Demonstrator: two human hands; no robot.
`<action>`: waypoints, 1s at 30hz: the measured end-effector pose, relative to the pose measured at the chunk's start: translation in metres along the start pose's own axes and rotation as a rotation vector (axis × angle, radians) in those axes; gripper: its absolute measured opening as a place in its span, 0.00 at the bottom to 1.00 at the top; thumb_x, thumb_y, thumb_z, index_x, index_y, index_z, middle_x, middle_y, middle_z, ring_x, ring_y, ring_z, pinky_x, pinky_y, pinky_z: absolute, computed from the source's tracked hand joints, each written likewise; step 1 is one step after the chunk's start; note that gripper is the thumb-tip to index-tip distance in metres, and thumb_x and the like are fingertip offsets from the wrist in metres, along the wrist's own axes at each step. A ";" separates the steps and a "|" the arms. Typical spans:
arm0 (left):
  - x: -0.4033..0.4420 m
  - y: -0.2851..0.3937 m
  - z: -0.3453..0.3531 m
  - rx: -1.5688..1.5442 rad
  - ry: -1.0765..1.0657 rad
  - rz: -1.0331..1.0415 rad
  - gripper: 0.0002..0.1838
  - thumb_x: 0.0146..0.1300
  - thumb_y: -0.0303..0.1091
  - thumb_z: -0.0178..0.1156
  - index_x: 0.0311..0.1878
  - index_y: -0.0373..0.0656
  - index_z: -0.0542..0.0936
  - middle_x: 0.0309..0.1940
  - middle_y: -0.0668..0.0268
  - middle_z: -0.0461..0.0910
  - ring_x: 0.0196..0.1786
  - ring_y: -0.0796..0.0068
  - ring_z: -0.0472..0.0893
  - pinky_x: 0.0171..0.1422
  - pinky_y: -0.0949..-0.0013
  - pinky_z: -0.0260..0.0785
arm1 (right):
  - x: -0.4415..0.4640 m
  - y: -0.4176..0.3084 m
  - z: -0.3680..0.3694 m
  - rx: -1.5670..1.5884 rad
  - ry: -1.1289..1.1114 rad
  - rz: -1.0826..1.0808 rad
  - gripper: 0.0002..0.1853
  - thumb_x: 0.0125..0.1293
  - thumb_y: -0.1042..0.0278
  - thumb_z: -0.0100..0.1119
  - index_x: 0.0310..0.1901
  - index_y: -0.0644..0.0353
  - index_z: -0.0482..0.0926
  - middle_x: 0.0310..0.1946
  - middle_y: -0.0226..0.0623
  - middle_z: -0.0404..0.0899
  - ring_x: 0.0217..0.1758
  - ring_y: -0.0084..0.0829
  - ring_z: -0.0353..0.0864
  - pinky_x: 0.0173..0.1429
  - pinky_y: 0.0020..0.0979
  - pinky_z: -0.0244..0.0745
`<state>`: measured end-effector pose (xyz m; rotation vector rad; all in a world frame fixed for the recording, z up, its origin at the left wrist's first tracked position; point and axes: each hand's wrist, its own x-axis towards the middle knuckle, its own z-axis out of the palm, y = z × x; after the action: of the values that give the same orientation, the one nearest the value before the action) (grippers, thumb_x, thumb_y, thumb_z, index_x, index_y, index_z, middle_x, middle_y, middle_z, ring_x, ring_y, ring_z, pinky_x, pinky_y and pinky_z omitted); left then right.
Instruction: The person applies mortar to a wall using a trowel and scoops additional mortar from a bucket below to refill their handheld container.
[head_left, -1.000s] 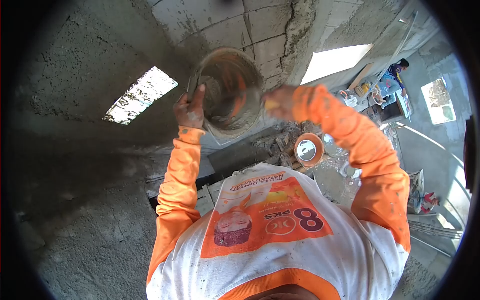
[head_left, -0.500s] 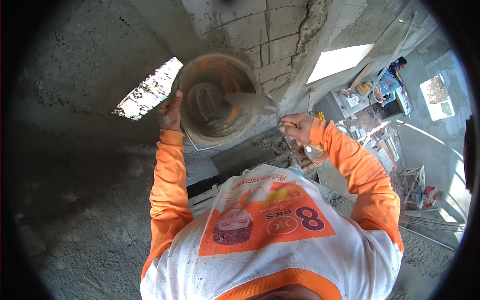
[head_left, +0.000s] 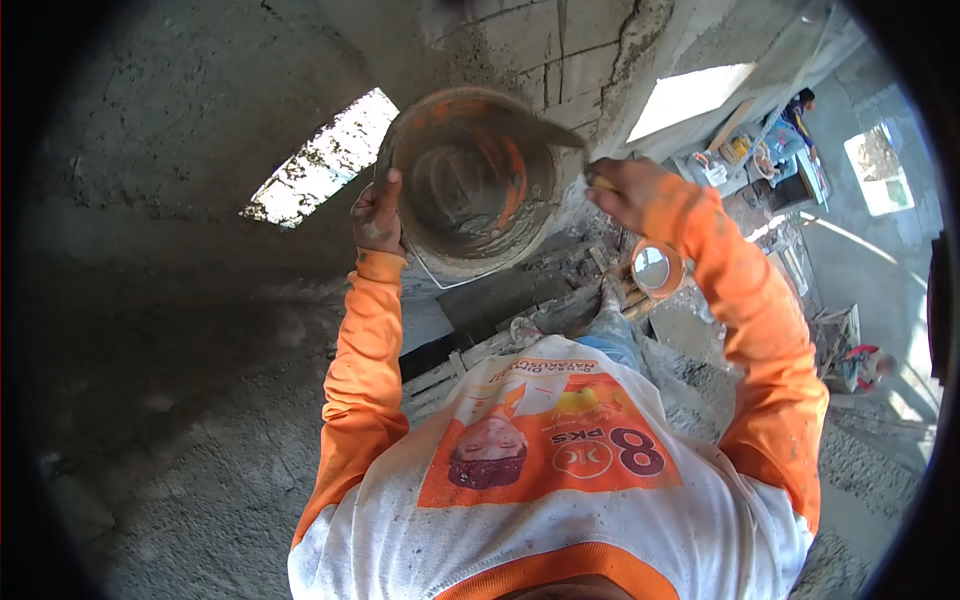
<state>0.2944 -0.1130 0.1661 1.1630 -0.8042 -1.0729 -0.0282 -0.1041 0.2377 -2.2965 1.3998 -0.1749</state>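
Note:
My left hand grips the left rim of a mortar-smeared bucket, thumb over the edge. The bucket is held up with its mouth toward me. Grey residue and orange streaks line its inside, and a thin wire handle hangs below it. My right hand is closed around the handle of a trowel. The blade, blurred by motion, reaches across the bucket's upper right rim. Part of the trowel handle is hidden by my fingers.
Partly plastered block walls with window openings stand ahead. An orange bucket with a bright reflection inside is below, near planks and my feet. One person is at the far right, another lower right.
The trowel blade has moved from across the bucket's mouth up to its upper right rim. My right hand has risen and shifted right. The bucket and my left hand appear farther right.

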 end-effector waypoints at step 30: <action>0.003 0.035 0.099 0.712 -0.402 0.286 0.21 0.50 0.48 0.63 0.20 0.36 0.74 0.11 0.75 0.65 0.18 0.86 0.60 0.21 0.77 0.55 | 0.074 0.014 0.023 -0.330 -0.185 0.139 0.16 0.60 0.56 0.42 0.48 0.48 0.71 0.31 0.37 0.72 0.31 0.32 0.72 0.33 0.36 0.72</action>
<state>0.2123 -0.1453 0.2231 1.3676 -1.7095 -0.8011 0.0033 -0.1674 0.2020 -2.3842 1.5778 0.3272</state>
